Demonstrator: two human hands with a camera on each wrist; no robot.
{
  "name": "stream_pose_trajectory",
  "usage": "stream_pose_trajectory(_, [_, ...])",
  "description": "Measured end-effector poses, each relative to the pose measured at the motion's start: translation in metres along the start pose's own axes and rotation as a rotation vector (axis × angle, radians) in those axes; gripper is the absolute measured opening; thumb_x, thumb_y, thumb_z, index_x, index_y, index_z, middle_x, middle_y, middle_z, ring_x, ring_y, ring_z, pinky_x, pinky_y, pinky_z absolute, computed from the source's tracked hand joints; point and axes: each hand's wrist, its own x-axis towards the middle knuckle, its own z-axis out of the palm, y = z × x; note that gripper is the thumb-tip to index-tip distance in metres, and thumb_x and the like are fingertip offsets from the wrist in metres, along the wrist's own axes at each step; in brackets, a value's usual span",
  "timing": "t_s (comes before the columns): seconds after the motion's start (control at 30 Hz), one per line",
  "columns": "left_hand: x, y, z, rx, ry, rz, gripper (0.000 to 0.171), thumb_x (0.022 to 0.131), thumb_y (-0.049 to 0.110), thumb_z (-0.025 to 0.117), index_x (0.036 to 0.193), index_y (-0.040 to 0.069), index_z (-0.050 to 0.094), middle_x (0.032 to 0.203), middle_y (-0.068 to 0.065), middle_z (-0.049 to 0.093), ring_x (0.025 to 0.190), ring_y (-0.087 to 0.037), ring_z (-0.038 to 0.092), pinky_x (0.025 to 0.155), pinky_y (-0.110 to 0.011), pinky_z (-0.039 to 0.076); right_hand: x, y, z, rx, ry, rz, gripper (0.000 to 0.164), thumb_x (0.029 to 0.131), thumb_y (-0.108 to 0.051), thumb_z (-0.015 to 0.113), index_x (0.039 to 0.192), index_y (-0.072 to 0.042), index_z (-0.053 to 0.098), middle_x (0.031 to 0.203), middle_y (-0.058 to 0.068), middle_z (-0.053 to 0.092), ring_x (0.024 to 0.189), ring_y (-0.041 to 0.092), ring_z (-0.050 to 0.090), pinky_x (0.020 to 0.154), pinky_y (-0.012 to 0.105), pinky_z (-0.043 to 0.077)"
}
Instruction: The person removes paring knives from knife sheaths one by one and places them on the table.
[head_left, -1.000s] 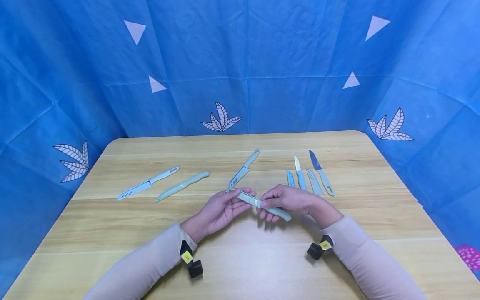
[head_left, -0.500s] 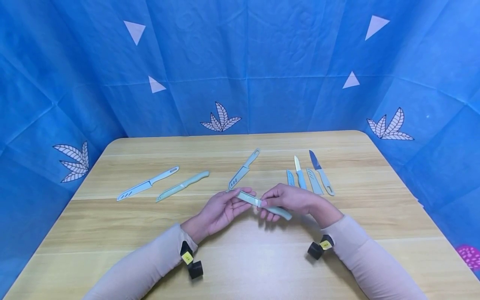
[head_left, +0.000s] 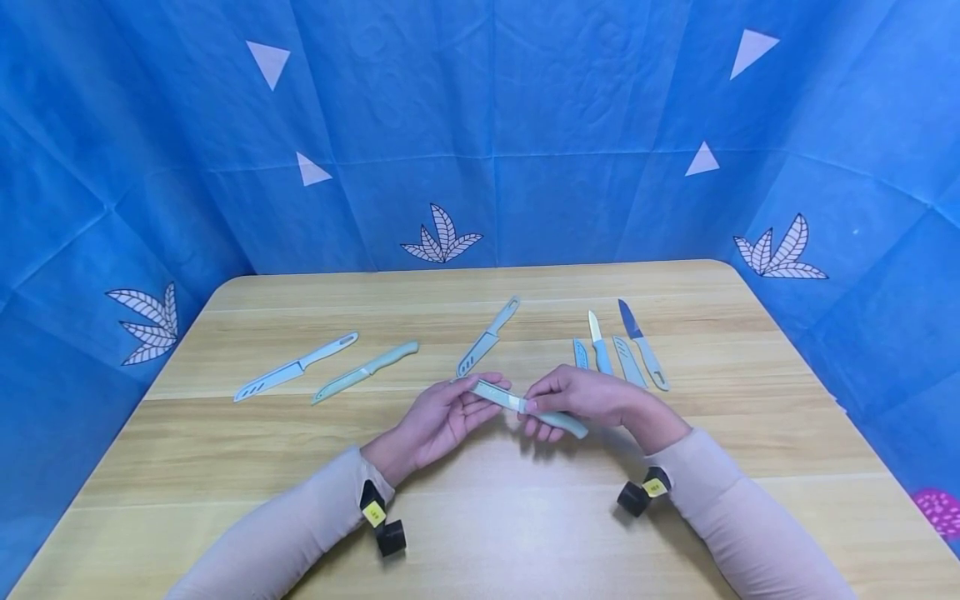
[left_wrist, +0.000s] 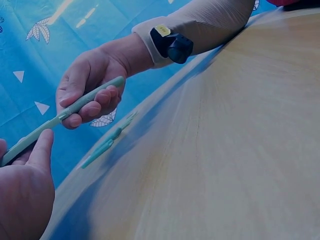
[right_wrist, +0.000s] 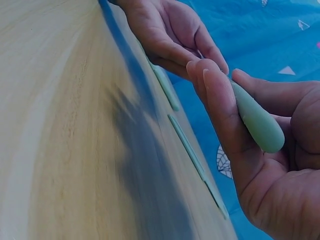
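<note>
Above the middle of the table, a pale green knife (head_left: 562, 422) is held between both hands, its blade end in a matching sheath (head_left: 491, 392). My left hand (head_left: 435, 423) pinches the sheath's far end between thumb and fingers, palm turned up. My right hand (head_left: 588, 395) grips the handle near the sheath's mouth, thumb on top. A small bright strip shows where handle and sheath meet. From the right wrist view, the rounded handle end (right_wrist: 262, 127) sticks out of the right hand. The blade inside the sheath is hidden.
Sheathed knives lie on the wooden table (head_left: 517, 517): a blue one (head_left: 296, 367), a green one (head_left: 366, 372) and another blue one (head_left: 487, 337). Right of them are two bare knives (head_left: 600, 343) and two loose sheaths (head_left: 628, 361). Blue curtains (head_left: 555, 208) surround the table.
My right hand has shifted very slightly to the right and up, with the knife handle in it. The left hand stays nearly still, and the knives on the table have not moved.
</note>
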Motion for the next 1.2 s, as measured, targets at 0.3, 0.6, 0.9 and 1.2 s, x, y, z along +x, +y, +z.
stream_pose_trajectory(0.3, [-0.0007,0.0008,0.0000,-0.018,0.006,0.000,0.038,0.106,0.016,0.040,0.135,-0.008,0.043,0.128,-0.023,0.059,0.125,-0.034,0.053,0.108,-0.039,0.042,-0.0025,0.0001,-0.0021,0.003,-0.013,-0.007,0.028,0.099,-0.012,0.057,0.111,0.013,0.063,0.095,0.025,0.069,0.076,0.022,0.069,0.069,0.034,0.062])
stream_pose_trajectory(0.6, [-0.0005,0.0023,-0.0003,-0.022,0.012,0.000,0.039,0.108,0.019,0.037,0.135,-0.008,0.043,0.127,-0.023,0.060,0.124,-0.034,0.053,0.107,-0.039,0.043,-0.0046,-0.0008,-0.0038,0.017,-0.010,0.012,0.031,0.099,-0.013,0.058,0.112,0.014,0.063,0.095,0.026,0.069,0.076,0.022,0.069,0.070,0.035,0.062])
stream_pose_trajectory(0.9, [0.0008,0.0042,-0.0014,-0.022,0.026,0.001,0.044,0.109,0.021,0.032,0.141,-0.009,0.035,0.128,-0.022,0.060,0.129,-0.035,0.048,0.107,-0.039,0.043,-0.0064,-0.0012,-0.0065,-0.007,-0.007,0.014,0.029,0.099,-0.012,0.058,0.112,0.013,0.063,0.094,0.024,0.070,0.075,0.023,0.069,0.070,0.036,0.062])
stream_pose_trajectory(1.2, [0.0004,0.0058,-0.0017,-0.020,0.024,0.009,0.042,0.108,0.022,0.038,0.136,-0.008,0.041,0.126,-0.021,0.061,0.126,-0.034,0.051,0.107,-0.039,0.043,-0.0089,-0.0038,-0.0067,-0.020,-0.002,0.022,0.028,0.099,-0.011,0.057,0.111,0.013,0.064,0.093,0.022,0.070,0.075,0.021,0.069,0.069,0.035,0.062])
